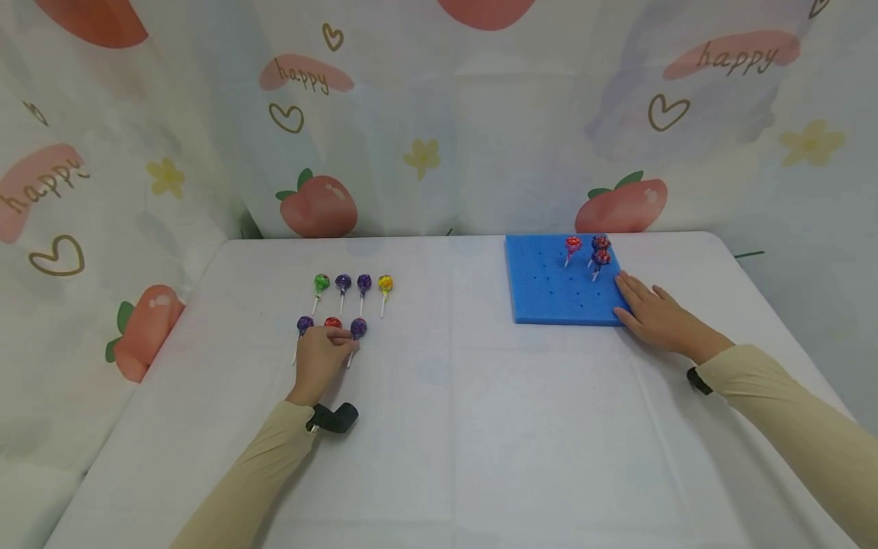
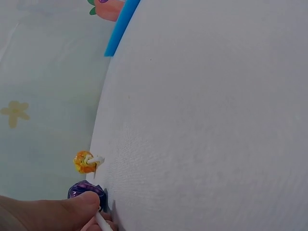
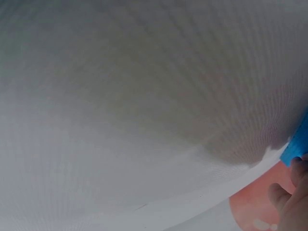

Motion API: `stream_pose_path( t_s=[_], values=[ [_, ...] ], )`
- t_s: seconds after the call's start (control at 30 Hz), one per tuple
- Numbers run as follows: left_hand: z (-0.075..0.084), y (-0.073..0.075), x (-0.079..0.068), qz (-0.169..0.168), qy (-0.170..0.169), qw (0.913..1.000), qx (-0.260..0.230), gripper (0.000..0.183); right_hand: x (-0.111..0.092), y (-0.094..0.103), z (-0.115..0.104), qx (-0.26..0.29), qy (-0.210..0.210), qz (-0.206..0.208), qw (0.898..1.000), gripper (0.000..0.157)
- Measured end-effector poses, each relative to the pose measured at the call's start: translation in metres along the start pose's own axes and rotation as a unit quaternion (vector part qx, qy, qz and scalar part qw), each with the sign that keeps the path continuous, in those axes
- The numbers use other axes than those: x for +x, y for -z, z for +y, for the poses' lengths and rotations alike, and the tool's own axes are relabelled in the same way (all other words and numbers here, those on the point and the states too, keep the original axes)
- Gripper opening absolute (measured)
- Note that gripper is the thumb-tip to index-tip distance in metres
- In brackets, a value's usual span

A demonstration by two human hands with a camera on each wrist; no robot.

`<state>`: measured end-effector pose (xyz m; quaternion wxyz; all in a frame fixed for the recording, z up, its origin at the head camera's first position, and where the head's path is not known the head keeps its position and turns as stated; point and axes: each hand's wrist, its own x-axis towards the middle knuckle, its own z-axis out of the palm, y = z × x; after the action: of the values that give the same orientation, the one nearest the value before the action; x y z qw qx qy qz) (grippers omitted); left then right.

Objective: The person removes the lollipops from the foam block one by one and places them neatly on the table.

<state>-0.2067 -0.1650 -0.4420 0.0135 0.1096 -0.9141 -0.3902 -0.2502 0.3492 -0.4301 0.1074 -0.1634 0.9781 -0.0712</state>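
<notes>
Left of centre in the head view, we see the left hand (image 1: 321, 360) pinching a purple lollipop (image 1: 358, 329). The right hand (image 1: 655, 320), fingers extended, touches the right edge of the blue board (image 1: 552, 305), upper right. We read "happy" three times on the backdrop (image 1: 480, 137); the wrappers' print is too small.

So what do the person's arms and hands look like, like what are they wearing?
Both arms wear long, plain beige sleeves: the left sleeve and right sleeve. The left hand and right hand have no gloves. A chunky black device sits by the left cuff; a smaller black piece shows below the right. No cables are visible.
</notes>
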Motion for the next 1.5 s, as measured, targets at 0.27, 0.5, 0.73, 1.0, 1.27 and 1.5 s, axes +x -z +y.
stream_pose_path(
  t_s=[0.27, 0.5, 0.73, 1.0, 1.27, 1.5],
  values=[
    [0.000, 0.001, -0.002, -0.011, 0.017, 0.9998, -0.006, 0.026, -0.001, 0.000, 0.000, -0.008, -0.001, -0.007, 1.000, 0.070],
    [-0.001, 0.004, -0.004, -0.008, 0.015, 0.9998, -0.002, 0.026, -0.002, 0.000, -0.001, -0.008, -0.003, -0.006, 1.000, 0.069],
    [0.004, 0.013, -0.007, -0.009, -0.001, 0.9999, 0.010, 0.028, -0.002, 0.001, -0.002, -0.014, -0.006, -0.010, 1.000, 0.069],
    [0.011, 0.027, -0.003, -0.026, -0.031, 0.9989, -0.025, 0.032, -0.002, 0.002, -0.001, -0.010, -0.005, -0.011, 1.000, 0.069],
    [0.019, 0.028, 0.008, -0.040, -0.049, 0.9956, -0.069, 0.036, -0.001, 0.003, -0.002, -0.007, -0.005, -0.013, 1.000, 0.070],
    [0.036, 0.012, 0.017, -0.059, -0.080, 0.9862, -0.133, 0.039, -0.002, 0.003, -0.003, -0.011, -0.006, -0.014, 1.000, 0.071]
  ],
)
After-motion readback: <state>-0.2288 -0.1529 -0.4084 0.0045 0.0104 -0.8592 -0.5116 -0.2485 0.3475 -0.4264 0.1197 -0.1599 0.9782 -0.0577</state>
